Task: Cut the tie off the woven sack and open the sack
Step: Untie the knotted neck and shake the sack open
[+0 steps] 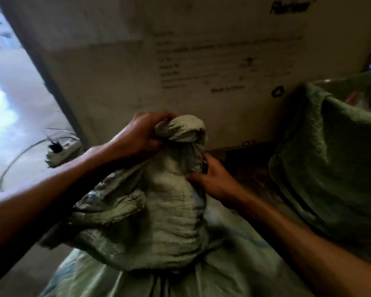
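Observation:
A pale green woven sack (169,211) stands in front of me, its neck bunched and pulled upward. The top of the neck is twisted into a knot-like lump (184,129). My left hand (137,136) grips the fabric at the left of that lump. My right hand (212,179) holds the right side of the neck just below it, fingers pressed into the cloth; a small dark thing shows at its fingertips, too blurred to name. No separate tie is clearly visible.
A large cardboard box (180,61) with printed text stands right behind the sack. A second green woven sack (334,157), open at the top, sits at the right. A power strip with cables (60,150) lies on the bright floor at the left.

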`<action>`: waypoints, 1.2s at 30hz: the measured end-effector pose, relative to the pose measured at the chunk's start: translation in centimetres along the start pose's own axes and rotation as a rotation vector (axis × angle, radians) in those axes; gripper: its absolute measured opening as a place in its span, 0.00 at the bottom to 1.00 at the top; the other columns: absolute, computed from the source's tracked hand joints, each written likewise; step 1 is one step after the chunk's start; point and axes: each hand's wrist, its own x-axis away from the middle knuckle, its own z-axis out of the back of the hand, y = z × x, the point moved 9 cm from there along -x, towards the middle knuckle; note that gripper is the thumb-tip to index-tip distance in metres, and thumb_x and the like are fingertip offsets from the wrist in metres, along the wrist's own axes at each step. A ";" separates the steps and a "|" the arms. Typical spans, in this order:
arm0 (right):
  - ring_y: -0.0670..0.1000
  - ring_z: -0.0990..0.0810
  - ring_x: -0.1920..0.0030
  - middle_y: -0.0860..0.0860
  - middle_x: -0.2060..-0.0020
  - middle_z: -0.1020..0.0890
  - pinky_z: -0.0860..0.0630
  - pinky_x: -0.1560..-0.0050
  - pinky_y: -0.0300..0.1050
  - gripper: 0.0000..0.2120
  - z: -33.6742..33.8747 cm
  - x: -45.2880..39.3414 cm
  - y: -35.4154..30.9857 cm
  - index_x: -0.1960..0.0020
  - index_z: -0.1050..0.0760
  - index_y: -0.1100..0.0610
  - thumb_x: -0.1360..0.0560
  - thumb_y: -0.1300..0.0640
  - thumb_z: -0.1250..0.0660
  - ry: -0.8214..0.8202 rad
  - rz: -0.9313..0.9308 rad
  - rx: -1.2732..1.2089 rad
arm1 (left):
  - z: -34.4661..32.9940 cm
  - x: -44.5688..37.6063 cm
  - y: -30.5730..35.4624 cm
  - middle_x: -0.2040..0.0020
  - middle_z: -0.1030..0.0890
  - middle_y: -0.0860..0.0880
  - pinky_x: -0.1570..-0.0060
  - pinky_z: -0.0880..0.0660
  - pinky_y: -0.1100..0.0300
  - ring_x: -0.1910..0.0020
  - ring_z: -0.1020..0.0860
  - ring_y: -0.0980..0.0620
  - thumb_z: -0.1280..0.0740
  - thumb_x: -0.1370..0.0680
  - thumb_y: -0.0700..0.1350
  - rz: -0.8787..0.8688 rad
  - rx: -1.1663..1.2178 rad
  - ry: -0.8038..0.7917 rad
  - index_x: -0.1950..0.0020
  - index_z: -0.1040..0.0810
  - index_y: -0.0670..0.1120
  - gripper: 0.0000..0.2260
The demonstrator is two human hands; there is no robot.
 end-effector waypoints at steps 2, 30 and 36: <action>0.46 0.25 0.45 0.50 0.43 0.25 0.25 0.47 0.38 0.25 -0.2 -1.5 -2.6 0.33 0.35 0.56 0.27 0.65 0.34 -0.066 0.061 0.048 | 3.4 0.6 -1.0 0.47 0.18 0.47 0.53 0.31 0.76 0.50 0.24 0.66 0.32 0.35 0.50 -0.009 -0.014 -0.034 0.39 0.24 0.44 0.25; 0.56 0.18 0.49 0.56 0.49 0.18 0.22 0.44 0.58 0.28 2.5 4.1 -33.8 0.41 0.28 0.54 0.39 0.55 0.25 0.117 -0.453 -0.282 | 25.0 3.0 9.5 0.35 0.24 0.48 0.42 0.24 0.54 0.37 0.24 0.51 0.25 0.37 0.42 0.734 1.138 -0.151 0.27 0.41 0.57 0.43; 0.55 0.17 0.54 0.57 0.52 0.16 0.20 0.61 0.45 0.21 7.7 5.9 -52.8 0.43 0.26 0.56 0.35 0.56 0.28 0.162 -0.408 -0.298 | 36.6 -3.2 18.9 0.40 0.24 0.57 0.40 0.24 0.55 0.40 0.25 0.59 0.19 0.43 0.54 0.604 0.716 0.017 0.26 0.47 0.49 0.54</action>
